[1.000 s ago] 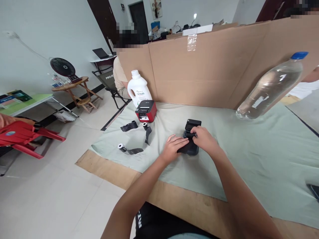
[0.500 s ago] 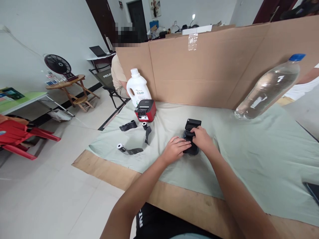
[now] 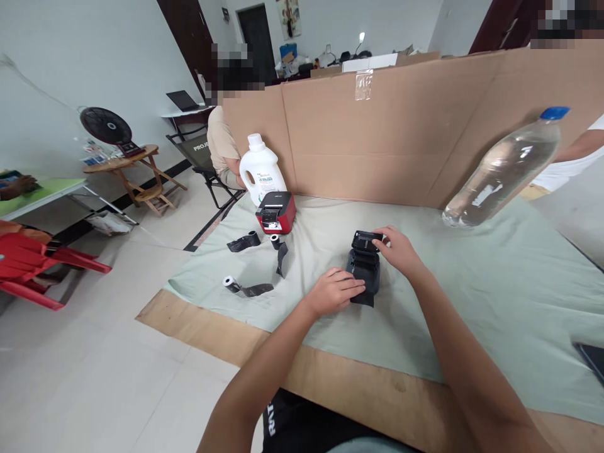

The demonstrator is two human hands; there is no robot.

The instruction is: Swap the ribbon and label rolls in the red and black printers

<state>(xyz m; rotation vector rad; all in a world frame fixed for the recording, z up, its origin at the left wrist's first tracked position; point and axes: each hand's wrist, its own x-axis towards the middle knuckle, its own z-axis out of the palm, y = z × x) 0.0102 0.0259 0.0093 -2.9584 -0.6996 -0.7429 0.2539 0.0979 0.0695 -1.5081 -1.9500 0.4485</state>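
A small black printer (image 3: 372,277) lies on the pale green cloth with its lid (image 3: 364,241) raised at the far end. Out of its near end comes a short black paper strip (image 3: 363,301). My left hand (image 3: 336,292) rests flat over the printer's near left part, fingers stretched across it. The thumb and fingers of my right hand (image 3: 399,251) are closed on the right edge of the raised lid. Whatever lies deep inside the printer's compartment is too dark to make out.
Three partly unrolled paper rolls, one of them a white-ended roll (image 3: 231,284), lie to the left. Behind them stand a red and black printer (image 3: 278,214) and a white detergent jug (image 3: 262,170). A large water bottle (image 3: 507,170) leans against the cardboard wall (image 3: 358,138). People sit beyond it.
My right hand has moved from the printer's inside up to its lid's right edge. The black paper strip now shows at the near end, and my left hand has shifted slightly nearer.
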